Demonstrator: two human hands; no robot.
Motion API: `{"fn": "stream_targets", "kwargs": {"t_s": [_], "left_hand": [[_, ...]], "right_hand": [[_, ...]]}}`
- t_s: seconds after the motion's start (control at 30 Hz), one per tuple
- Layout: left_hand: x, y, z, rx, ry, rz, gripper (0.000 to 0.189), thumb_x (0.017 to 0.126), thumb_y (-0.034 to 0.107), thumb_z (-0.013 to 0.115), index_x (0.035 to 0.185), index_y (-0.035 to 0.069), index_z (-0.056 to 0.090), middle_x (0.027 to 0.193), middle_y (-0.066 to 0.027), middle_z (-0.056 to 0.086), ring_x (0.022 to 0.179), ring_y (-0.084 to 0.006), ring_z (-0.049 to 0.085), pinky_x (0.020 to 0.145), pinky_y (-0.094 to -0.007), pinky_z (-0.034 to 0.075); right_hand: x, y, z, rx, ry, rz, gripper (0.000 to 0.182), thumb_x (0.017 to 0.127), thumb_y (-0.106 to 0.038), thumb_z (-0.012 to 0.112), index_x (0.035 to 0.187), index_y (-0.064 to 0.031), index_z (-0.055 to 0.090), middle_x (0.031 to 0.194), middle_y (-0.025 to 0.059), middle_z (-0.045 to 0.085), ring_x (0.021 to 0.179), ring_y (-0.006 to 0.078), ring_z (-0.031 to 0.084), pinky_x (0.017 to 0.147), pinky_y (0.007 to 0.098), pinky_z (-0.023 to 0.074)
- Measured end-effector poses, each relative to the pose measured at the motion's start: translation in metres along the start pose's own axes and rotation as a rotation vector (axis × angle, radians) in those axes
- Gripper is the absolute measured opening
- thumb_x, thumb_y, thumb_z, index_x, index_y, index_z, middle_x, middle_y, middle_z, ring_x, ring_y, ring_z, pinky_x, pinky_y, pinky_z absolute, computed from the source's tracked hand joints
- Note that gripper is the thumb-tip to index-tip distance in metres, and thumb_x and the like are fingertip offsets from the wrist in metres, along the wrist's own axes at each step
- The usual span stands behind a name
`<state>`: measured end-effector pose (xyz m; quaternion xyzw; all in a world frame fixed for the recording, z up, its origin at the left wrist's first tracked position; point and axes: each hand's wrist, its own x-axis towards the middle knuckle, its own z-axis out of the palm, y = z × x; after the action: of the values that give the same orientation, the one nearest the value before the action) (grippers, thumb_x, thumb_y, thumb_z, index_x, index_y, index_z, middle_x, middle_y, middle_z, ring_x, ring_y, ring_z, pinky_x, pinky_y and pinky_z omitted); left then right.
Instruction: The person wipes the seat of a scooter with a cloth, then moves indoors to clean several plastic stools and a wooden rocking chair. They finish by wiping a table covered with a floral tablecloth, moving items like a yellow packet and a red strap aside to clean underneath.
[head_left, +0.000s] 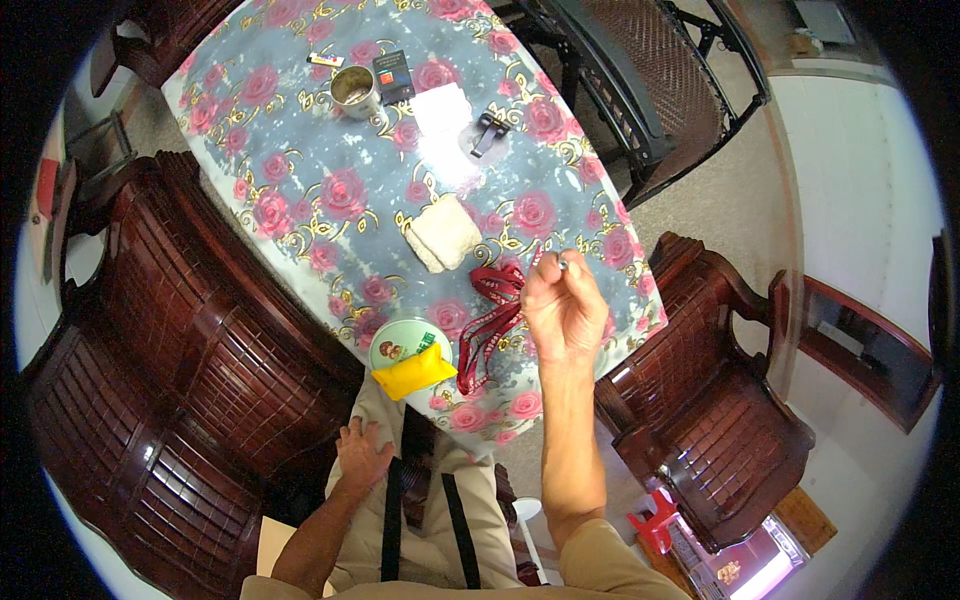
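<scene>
My right hand (565, 307) is raised over the table's near right part, its fingers closed around a small metal-tipped item (563, 265) that is mostly hidden. A dark red printed ribbon lanyard (487, 330) lies looped on the flowered tablecloth (390, 217) beside this hand, and part of it passes behind the fingers. My left hand (364, 454) rests on my thigh, fingers spread, holding nothing. Near the table's edge, a yellow packet (415, 373) lies on a round tub with a pale green lid (397, 341). A folded cream cloth (444, 233) lies farther up the table.
Toward the far end stand a metal cup (355, 92), a dark box (394, 77), a small tube (326, 59), white paper (441, 109) and a black clip-like object (490, 135). Carved wooden seats (225, 330) flank the table left and right (705, 420). A black-framed chair (637, 82) is at upper right.
</scene>
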<state>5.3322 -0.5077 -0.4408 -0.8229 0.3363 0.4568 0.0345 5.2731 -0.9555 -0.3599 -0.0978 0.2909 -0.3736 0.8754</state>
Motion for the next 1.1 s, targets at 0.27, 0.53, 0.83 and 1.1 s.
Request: {"fn": "stream_targets", "kwargs": {"t_s": [0.27, 0.53, 0.83, 1.1], "left_hand": [[0.005, -0.014, -0.009, -0.032, -0.01, 0.031, 0.059, 0.082, 0.038, 0.08, 0.132, 0.01, 0.065, 0.137, -0.0212, 0.052, 0.12, -0.0459, 0.054, 0.096, -0.0633, 0.048], [0.014, -0.013, -0.025, 0.009, -0.048, 0.011, 0.059, 0.083, 0.037, 0.08, 0.133, 0.011, 0.063, 0.134, -0.0204, 0.052, 0.122, -0.0441, 0.054, 0.095, -0.0618, 0.05], [0.02, -0.019, -0.022, -0.038, 0.099, 0.074, 0.057, 0.077, 0.037, 0.084, 0.125, 0.013, 0.065, 0.128, -0.0223, 0.056, 0.115, -0.0469, 0.056, 0.091, -0.0589, 0.053], [0.025, -0.018, -0.027, -0.082, 0.02, 0.036, 0.057, 0.079, 0.035, 0.082, 0.129, 0.012, 0.066, 0.135, -0.0216, 0.054, 0.118, -0.0444, 0.055, 0.094, -0.0607, 0.051]], "right_hand": [[0.115, 0.021, -0.123, -1.291, 0.442, -0.304, 0.016, 0.094, -0.007, 0.074, 0.102, 0.0061, 0.075, 0.092, 0.0142, 0.077, 0.076, 0.0222, 0.074, 0.069, 0.0344, 0.0595], [0.145, 0.027, -0.139, -1.895, 0.205, -0.5, 0.017, 0.089, -0.006, 0.075, 0.105, -0.0023, 0.079, 0.097, 0.0147, 0.073, 0.086, 0.0274, 0.072, 0.079, 0.0382, 0.0567], [0.084, 0.031, -0.131, -1.838, 0.441, -0.494, 0.027, 0.09, -0.006, 0.074, 0.116, -0.0031, 0.076, 0.106, 0.0173, 0.071, 0.095, 0.0334, 0.07, 0.087, 0.0409, 0.0565], [0.081, 0.122, -0.055, -2.204, -0.223, -0.378, 0.062, 0.08, -0.028, 0.088, 0.134, -0.0077, 0.065, 0.114, 0.0175, 0.059, 0.106, 0.0368, 0.057, 0.091, 0.0481, 0.0496]]}}
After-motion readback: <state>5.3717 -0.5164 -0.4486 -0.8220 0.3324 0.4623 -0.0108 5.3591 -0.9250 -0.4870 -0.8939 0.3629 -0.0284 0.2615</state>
